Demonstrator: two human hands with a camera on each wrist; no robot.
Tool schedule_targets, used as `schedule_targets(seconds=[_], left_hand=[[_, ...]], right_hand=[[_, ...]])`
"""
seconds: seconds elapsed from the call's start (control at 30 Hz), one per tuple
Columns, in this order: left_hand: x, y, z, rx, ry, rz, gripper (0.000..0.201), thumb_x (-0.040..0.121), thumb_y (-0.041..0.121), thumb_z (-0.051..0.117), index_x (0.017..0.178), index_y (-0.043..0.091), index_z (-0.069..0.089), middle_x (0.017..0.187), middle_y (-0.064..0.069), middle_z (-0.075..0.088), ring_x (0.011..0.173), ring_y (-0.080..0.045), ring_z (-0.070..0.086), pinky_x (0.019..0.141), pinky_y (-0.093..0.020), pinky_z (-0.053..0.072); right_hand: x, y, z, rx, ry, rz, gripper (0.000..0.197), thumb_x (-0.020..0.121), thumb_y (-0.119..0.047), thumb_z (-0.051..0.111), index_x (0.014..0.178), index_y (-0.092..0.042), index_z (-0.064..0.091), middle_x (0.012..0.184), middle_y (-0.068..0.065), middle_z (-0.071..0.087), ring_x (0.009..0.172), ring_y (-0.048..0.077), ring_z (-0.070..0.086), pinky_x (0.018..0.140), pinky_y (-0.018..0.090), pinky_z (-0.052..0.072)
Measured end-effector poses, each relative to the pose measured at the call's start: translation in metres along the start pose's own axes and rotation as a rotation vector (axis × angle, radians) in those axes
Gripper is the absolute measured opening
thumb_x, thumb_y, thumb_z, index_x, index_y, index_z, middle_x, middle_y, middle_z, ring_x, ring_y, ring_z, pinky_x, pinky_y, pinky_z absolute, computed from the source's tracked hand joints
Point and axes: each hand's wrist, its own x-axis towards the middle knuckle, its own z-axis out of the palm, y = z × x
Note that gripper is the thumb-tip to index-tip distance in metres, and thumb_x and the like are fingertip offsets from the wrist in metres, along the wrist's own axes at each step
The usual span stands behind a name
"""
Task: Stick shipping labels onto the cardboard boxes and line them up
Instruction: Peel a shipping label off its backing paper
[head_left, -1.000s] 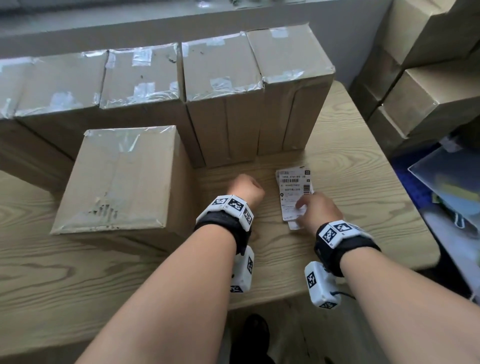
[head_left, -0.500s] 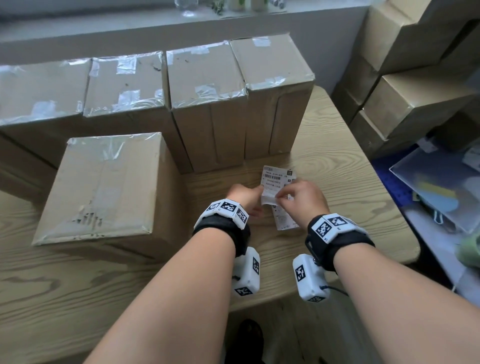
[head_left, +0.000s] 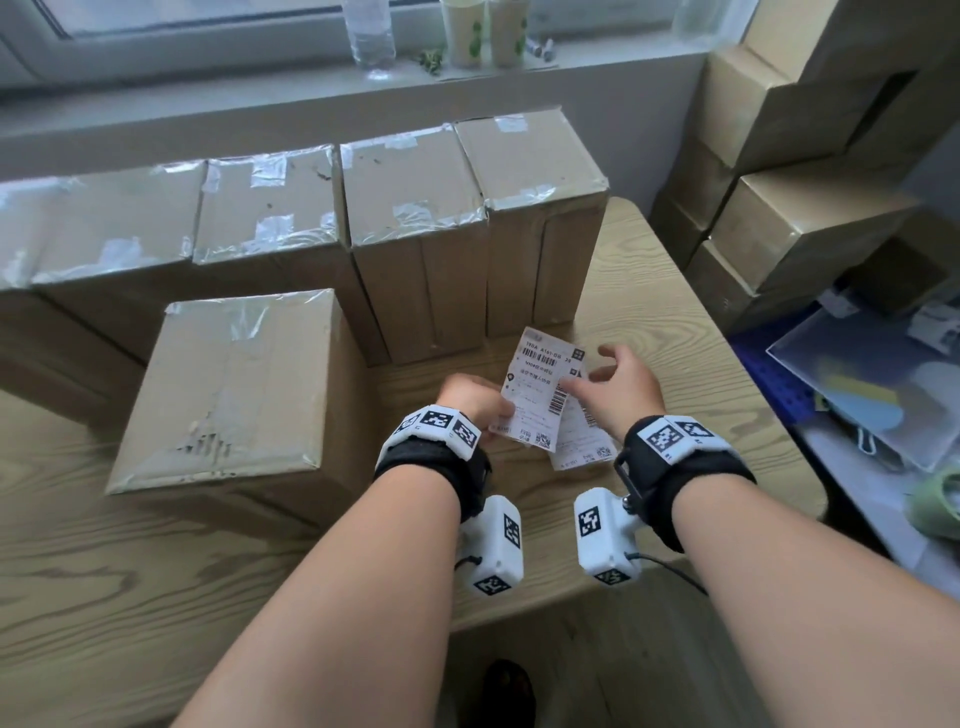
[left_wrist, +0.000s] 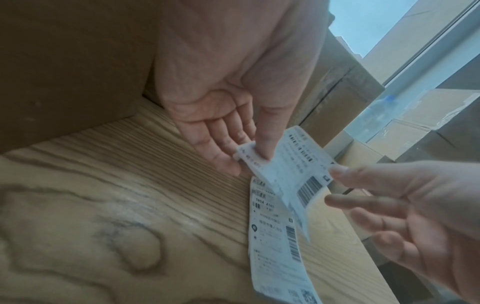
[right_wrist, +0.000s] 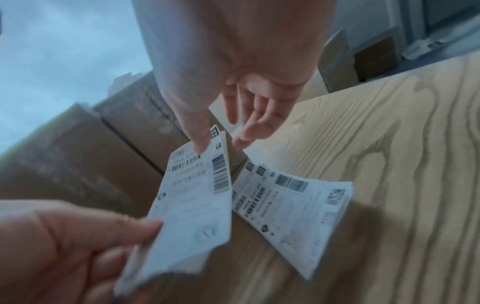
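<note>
One white shipping label (head_left: 540, 387) is lifted off the table, pinched at its near left corner by my left hand (head_left: 488, 410); the left wrist view shows thumb and fingers (left_wrist: 265, 144) closed on that corner. My right hand (head_left: 597, 369) hovers at the label's right edge with fingers spread, only the thumb tip (right_wrist: 200, 144) touching the paper. A small stack of labels (head_left: 582, 447) lies on the table beneath. A taped cardboard box (head_left: 234, 384) stands just left of my hands. A row of taller boxes (head_left: 415, 197) lines the back.
The wooden table (head_left: 675, 332) ends just right of my hands. Beyond its edge are stacked cartons (head_left: 805, 218) and a blue crate under a clear plastic sheet (head_left: 872, 379). A bottle (head_left: 371, 31) and paper cups (head_left: 467, 31) stand on the windowsill.
The label rose from the stack into my left hand's pinch. My right hand, which held it half a second ago, has spread its fingers. The head view tilted upward.
</note>
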Motion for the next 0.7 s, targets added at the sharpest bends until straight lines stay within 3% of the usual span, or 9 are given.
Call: schedule_targets(seconds=[0.1, 0.2, 0.3, 0.37, 0.47, 0.57, 0.7], left_hand=[[-0.011, 0.005, -0.008, -0.023, -0.043, 0.022, 0.015, 0.082, 0.001, 0.070, 0.080, 0.013, 0.061, 0.106, -0.015, 0.072, 0.096, -0.028, 0.070, 0.088, -0.046, 0.057], [-0.027, 0.020, -0.017, 0.002, -0.031, 0.080, 0.015, 0.081, 0.002, 0.072, 0.076, 0.014, 0.064, 0.107, -0.014, 0.072, 0.099, -0.027, 0.070, 0.090, -0.044, 0.056], [-0.051, 0.043, -0.027, 0.050, 0.050, 0.166, 0.011, 0.081, 0.010, 0.074, 0.081, 0.017, 0.066, 0.106, -0.008, 0.071, 0.099, -0.023, 0.067, 0.088, -0.037, 0.056], [-0.068, 0.060, -0.036, 0.057, 0.127, 0.266, 0.021, 0.082, 0.021, 0.074, 0.100, 0.015, 0.067, 0.105, -0.004, 0.069, 0.099, -0.020, 0.065, 0.083, -0.033, 0.056], [-0.093, 0.088, -0.057, 0.021, 0.261, 0.428, 0.035, 0.085, 0.030, 0.070, 0.115, 0.013, 0.065, 0.110, -0.003, 0.068, 0.102, -0.019, 0.064, 0.090, -0.034, 0.054], [-0.119, 0.106, -0.083, 0.023, 0.316, 0.520, 0.030, 0.088, 0.032, 0.065, 0.111, 0.012, 0.068, 0.101, -0.001, 0.068, 0.094, -0.017, 0.063, 0.083, -0.029, 0.052], [-0.144, 0.113, -0.110, 0.127, 0.264, 0.547, 0.020, 0.087, 0.031, 0.068, 0.088, 0.012, 0.071, 0.084, -0.004, 0.069, 0.072, -0.013, 0.061, 0.061, -0.024, 0.051]], right_hand=[[0.000, -0.014, -0.009, 0.154, 0.020, 0.065, 0.068, 0.078, -0.022, 0.076, 0.138, -0.016, 0.043, 0.087, 0.002, 0.067, 0.067, 0.018, 0.067, 0.075, 0.038, 0.057], [-0.005, -0.034, -0.020, 0.241, 0.035, 0.058, 0.052, 0.079, -0.009, 0.073, 0.127, -0.012, 0.054, 0.070, 0.005, 0.067, 0.051, 0.013, 0.059, 0.068, 0.034, 0.057], [-0.013, -0.058, -0.035, 0.260, 0.074, -0.038, 0.032, 0.077, -0.007, 0.075, 0.106, -0.012, 0.064, 0.077, 0.003, 0.069, 0.054, 0.013, 0.063, 0.070, 0.035, 0.060], [-0.021, -0.077, -0.046, 0.228, 0.052, -0.145, 0.017, 0.077, -0.006, 0.075, 0.085, -0.016, 0.063, 0.083, 0.005, 0.072, 0.062, 0.016, 0.069, 0.070, 0.036, 0.061], [-0.035, -0.106, -0.058, 0.140, 0.007, -0.309, 0.018, 0.078, -0.009, 0.076, 0.080, -0.019, 0.061, 0.086, 0.004, 0.073, 0.077, 0.018, 0.071, 0.073, 0.036, 0.061], [-0.051, -0.132, -0.065, 0.068, -0.017, -0.427, 0.020, 0.075, -0.012, 0.079, 0.089, -0.016, 0.066, 0.087, 0.001, 0.072, 0.084, 0.017, 0.070, 0.078, 0.037, 0.060], [-0.069, -0.162, -0.064, 0.007, -0.051, -0.515, 0.021, 0.071, -0.012, 0.080, 0.085, -0.019, 0.066, 0.086, 0.002, 0.074, 0.085, 0.018, 0.070, 0.082, 0.040, 0.058]])
